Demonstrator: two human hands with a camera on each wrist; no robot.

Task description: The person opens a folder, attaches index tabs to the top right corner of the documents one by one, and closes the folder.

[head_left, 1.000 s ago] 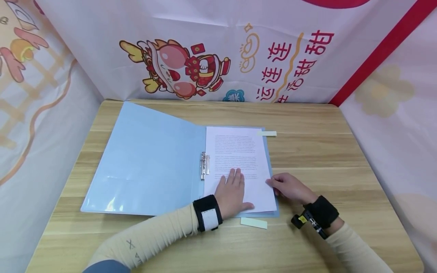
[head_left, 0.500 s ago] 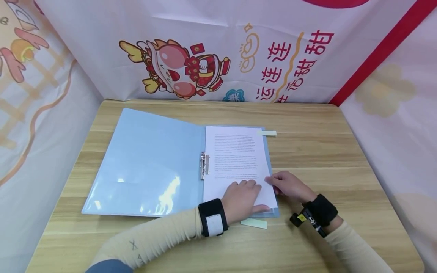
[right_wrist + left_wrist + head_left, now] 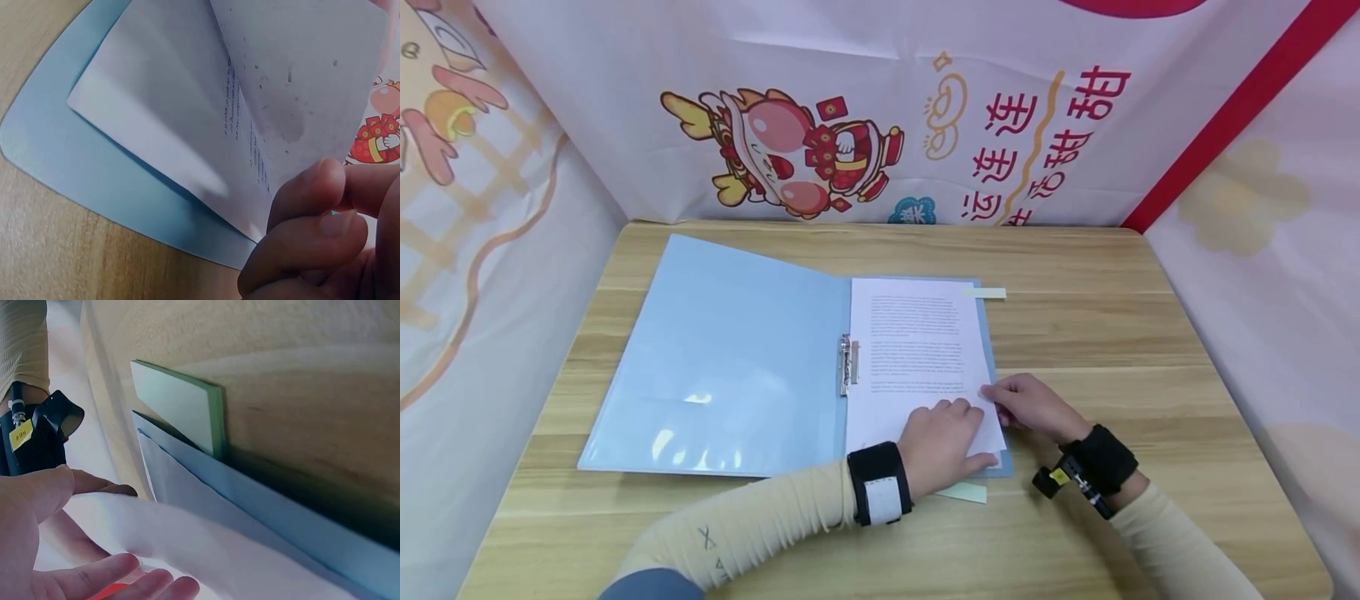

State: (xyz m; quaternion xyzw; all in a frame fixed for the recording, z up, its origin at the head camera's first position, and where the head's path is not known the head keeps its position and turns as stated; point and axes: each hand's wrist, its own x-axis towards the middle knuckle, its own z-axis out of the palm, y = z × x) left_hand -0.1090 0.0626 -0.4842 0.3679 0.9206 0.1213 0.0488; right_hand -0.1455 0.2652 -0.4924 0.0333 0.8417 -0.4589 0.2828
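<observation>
Remotely, over the head and wrist feeds, I have a blue folder (image 3: 737, 367) spread across the table (image 3: 820, 558) as my landmark. The printed sheet (image 3: 917, 342) lies on the folder's right half, just beside the metal clip (image 3: 848, 365) at its spine. Whether the clip's bar grips the paper, I can't tell from here.

Right hand (image 3: 1037, 408): at the folder's free edge, thumb and bent fingers pinching the sheet's border. From the right wrist, the sheet stands raised off a lower page (image 3: 156, 94) that rests on the folder.

Left hand (image 3: 940, 446): above the folder's near edge, fingers loosely bent, thumb held well apart, no grip that I can make out. Contact with the paper is unclear to me.

Around the folder: a pale green pad (image 3: 966, 493) just outside the near edge, partly behind the left hand; a pale strip (image 3: 988, 293) jutting past the free edge at the far corner.

Handling, as I judge it: the sheet is very light and limp, bowing readily, smooth enough to slide, quick to crease or tear at the clip. Best hold is a soft pinch on the free border, one layer only; the folder looks stiffer and slick.
</observation>
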